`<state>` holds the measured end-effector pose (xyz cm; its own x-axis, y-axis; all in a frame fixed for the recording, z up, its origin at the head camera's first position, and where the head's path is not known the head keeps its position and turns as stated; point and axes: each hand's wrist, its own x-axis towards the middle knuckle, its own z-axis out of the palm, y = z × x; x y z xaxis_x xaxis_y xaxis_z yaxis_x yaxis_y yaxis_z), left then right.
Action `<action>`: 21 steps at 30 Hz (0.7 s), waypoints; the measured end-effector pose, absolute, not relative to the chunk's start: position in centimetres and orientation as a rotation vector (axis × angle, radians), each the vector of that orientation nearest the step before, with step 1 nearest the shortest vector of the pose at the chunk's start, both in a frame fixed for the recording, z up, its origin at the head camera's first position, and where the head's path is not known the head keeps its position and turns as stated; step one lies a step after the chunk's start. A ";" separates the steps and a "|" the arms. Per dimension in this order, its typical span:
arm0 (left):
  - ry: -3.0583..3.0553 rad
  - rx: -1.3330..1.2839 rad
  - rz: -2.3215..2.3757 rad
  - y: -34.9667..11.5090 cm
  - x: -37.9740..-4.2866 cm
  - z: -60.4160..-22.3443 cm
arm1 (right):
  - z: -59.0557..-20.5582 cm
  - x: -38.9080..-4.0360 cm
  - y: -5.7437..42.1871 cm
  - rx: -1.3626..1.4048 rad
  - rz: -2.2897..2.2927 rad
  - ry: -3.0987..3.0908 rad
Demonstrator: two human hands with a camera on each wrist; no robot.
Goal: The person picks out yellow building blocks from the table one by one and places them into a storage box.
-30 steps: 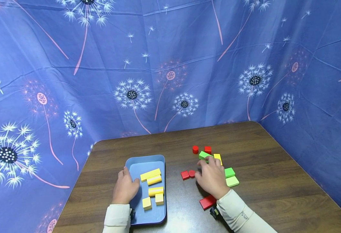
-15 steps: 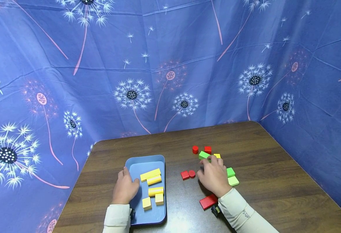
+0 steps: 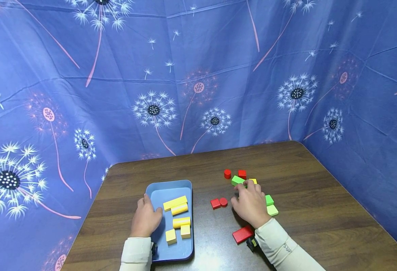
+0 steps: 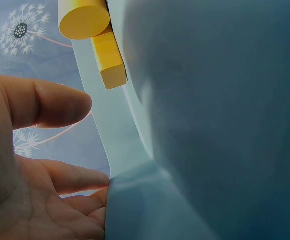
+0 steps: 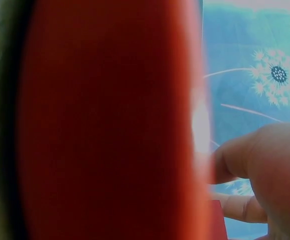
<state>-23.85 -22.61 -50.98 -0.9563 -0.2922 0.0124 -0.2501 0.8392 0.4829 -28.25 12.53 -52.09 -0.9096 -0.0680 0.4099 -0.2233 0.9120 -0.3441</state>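
My left hand (image 3: 145, 219) rests at the left wall of a blue tray (image 3: 158, 185). In the left wrist view its fingers (image 4: 77, 177) run straight to the wall, tips hidden behind the edge, and the thumb stands apart. Yellow pieces lie in the tray: a long block (image 3: 171, 203), two cylinders (image 3: 181, 223) and two cubes (image 3: 185, 231). My right hand (image 3: 251, 205) is bent over a yellow block (image 3: 254, 181), mostly hidden beneath it; I cannot tell whether the fingers pinch it. A green block (image 3: 237, 180) lies right beside those fingertips.
Around my right hand lie a red cylinder (image 3: 227, 174), red cube (image 3: 242, 174), red square (image 3: 215, 203), red disc (image 3: 223, 202), green block (image 3: 269, 200) and light green block (image 3: 272, 210). Near the right wrist lies a red block (image 3: 243, 235). A patterned cloth (image 3: 198, 113) borders the table (image 3: 307, 226).
My right hand has shifted slightly right and over the yellow block, covering most of it. The left hand, tray and other blocks stay in place.
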 end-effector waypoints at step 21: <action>-2.933 0.408 -0.753 -22.7 -23.8 -50.9 | -52.5 -28.8 13.2 0.215 0.538 -2.664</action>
